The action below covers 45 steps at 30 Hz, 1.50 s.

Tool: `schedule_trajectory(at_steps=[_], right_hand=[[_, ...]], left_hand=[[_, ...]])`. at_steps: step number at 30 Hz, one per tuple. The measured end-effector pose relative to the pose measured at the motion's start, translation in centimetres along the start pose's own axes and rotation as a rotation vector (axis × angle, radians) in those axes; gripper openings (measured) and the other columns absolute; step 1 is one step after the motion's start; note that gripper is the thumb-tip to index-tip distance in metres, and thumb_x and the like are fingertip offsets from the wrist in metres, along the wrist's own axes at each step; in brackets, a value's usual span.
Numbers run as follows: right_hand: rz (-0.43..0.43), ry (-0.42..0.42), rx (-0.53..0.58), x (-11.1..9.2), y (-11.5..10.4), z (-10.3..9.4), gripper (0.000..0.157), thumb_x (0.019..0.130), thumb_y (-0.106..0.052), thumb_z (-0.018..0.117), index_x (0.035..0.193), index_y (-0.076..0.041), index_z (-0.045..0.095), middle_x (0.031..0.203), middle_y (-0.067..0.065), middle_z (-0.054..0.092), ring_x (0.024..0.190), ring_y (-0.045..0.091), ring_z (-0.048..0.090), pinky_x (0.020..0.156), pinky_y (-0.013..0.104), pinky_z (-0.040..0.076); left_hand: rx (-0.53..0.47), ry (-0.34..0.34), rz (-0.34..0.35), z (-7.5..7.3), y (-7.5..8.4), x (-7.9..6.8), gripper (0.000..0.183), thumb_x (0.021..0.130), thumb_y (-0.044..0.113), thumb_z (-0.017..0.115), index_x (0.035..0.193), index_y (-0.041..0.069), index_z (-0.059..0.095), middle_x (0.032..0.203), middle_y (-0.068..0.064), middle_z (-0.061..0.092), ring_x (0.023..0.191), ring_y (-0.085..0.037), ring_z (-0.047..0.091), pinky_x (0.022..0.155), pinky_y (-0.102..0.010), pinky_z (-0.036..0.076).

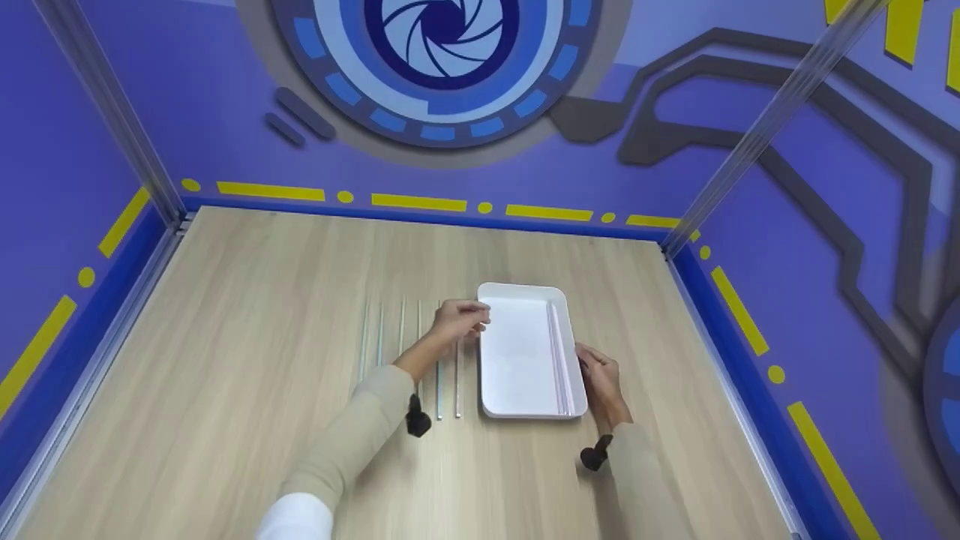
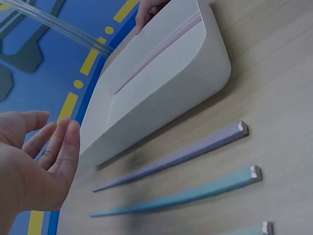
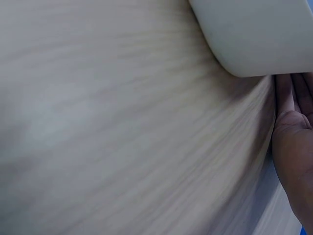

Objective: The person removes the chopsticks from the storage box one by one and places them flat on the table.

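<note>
The person's left forearm reaches forward across the worktop [image 1: 262,300], and the left hand [image 1: 457,321] is poised at the left rim of the white tray [image 1: 517,360], toward its far end. Its fingers [image 2: 72,137] are loosely bent and released, the palm bare and nothing between fingers and thumb; whether a fingertip brushes the rim cannot be told.

The right hand [image 1: 602,375] is at the tray's right side, about midway along, with its fingers reaching to the outer wall. The tray lies just beyond those fingertips, which appear to touch it; the tray hides part of them, so whether they grasp it or merely rest there cannot be told.

Inside the tray, pink sticks [image 1: 556,360] lie lengthwise close along the right wall, well apart from the left fingers. Left of the tray, more sticks lie in a spaced row, roughly parallel to it. The purple stick [image 2: 171,157] is nearest the tray, the teal stick [image 2: 181,196] next; both lie below the left hand, untouched.
</note>
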State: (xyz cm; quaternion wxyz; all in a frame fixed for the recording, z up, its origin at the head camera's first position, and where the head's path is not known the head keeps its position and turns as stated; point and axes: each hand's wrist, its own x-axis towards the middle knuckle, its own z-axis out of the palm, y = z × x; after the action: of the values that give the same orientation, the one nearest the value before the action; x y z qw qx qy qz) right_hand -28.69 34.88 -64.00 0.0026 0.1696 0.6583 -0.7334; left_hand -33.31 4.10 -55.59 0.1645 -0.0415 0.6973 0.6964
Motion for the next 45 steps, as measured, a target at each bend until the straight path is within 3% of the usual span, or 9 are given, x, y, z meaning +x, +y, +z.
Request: schedule_trajectory(at_steps=[7,10,15,19,22,26,35,40,45], right_hand=[[-0.014,0.029,-0.028,0.5,-0.6,-0.4,0.041,0.105,-0.016,0.057,0.137,0.009,0.057,0.134,0.017,0.067,0.111,0.009,0.068,0.093,0.019,0.058],[-0.012,0.041,-0.017,0.5,-0.7,-0.4,0.040,0.105,-0.015,0.057,0.137,0.009,0.058,0.130,0.015,0.070,0.105,0.006,0.069,0.091,0.020,0.059],[-0.002,0.040,0.014,0.1,-0.1,-0.2,0.041,0.104,-0.016,0.059,0.136,0.009,0.058,0.129,0.016,0.070,0.107,0.011,0.069,0.091,0.022,0.059],[0.010,0.034,0.027,-0.2,0.6,0.0,0.039,0.103,-0.014,0.059,0.135,0.010,0.059,0.126,0.015,0.072,0.105,0.010,0.070,0.091,0.022,0.060],[-0.003,0.032,0.044,-0.3,0.9,0.2,0.040,0.102,-0.012,0.061,0.133,0.012,0.059,0.119,0.012,0.075,0.101,0.010,0.071,0.089,0.022,0.060],[-0.032,0.040,0.048,-0.2,1.0,0.3,0.039,0.102,-0.012,0.061,0.132,0.014,0.059,0.109,0.006,0.077,0.096,0.009,0.071,0.086,0.022,0.061],[-0.044,0.043,0.041,-0.2,0.9,0.5,0.039,0.102,-0.011,0.060,0.131,0.016,0.058,0.112,0.009,0.076,0.097,0.009,0.070,0.084,0.020,0.060],[-0.040,0.034,0.022,-0.2,0.7,0.5,0.039,0.103,-0.011,0.058,0.133,0.015,0.058,0.117,0.013,0.075,0.101,0.010,0.069,0.085,0.020,0.060],[-0.037,0.037,0.050,-0.1,0.2,0.4,0.038,0.103,-0.011,0.059,0.132,0.014,0.059,0.110,0.007,0.076,0.099,0.010,0.070,0.085,0.021,0.060]], left_hand=[[0.023,0.023,-0.005,5.2,1.2,2.0,0.023,0.098,0.004,0.062,0.117,-0.005,0.071,0.098,-0.014,0.076,0.082,-0.017,0.071,0.078,-0.026,0.064],[0.049,0.017,-0.022,7.2,1.1,2.9,0.022,0.097,0.002,0.061,0.114,-0.007,0.071,0.095,-0.017,0.076,0.072,-0.013,0.067,0.078,-0.029,0.065],[0.133,-0.030,-0.083,9.6,-0.6,3.3,0.016,0.091,-0.002,0.063,0.103,-0.008,0.072,0.095,-0.021,0.077,0.067,-0.017,0.068,0.086,-0.040,0.065],[0.257,-0.040,-0.129,10.8,-2.5,3.0,0.012,0.087,0.000,0.069,0.098,-0.002,0.073,0.094,-0.018,0.076,0.068,-0.018,0.068,0.075,-0.031,0.065],[0.430,-0.006,-0.086,11.6,-3.1,2.7,0.016,0.082,0.005,0.077,0.098,0.002,0.075,0.087,-0.012,0.077,0.064,-0.014,0.066,0.059,-0.021,0.056],[0.614,0.028,0.006,12.7,-2.9,2.4,0.021,0.076,0.011,0.084,0.094,0.005,0.075,0.081,-0.007,0.075,0.061,-0.014,0.062,0.052,-0.021,0.047],[0.773,0.119,0.065,15.1,-3.5,2.8,0.022,0.075,0.011,0.084,0.071,0.009,0.062,0.078,-0.008,0.072,0.065,-0.020,0.054,0.066,-0.039,0.057],[0.837,0.164,0.092,15.6,-4.0,3.4,0.017,0.078,0.009,0.079,0.074,0.008,0.063,0.081,-0.011,0.073,0.069,-0.024,0.062,0.067,-0.043,0.060],[0.868,0.147,0.178,15.8,-3.7,3.7,0.004,0.083,0.006,0.071,0.085,0.005,0.069,0.087,-0.015,0.074,0.079,-0.030,0.071,0.071,-0.045,0.062]])
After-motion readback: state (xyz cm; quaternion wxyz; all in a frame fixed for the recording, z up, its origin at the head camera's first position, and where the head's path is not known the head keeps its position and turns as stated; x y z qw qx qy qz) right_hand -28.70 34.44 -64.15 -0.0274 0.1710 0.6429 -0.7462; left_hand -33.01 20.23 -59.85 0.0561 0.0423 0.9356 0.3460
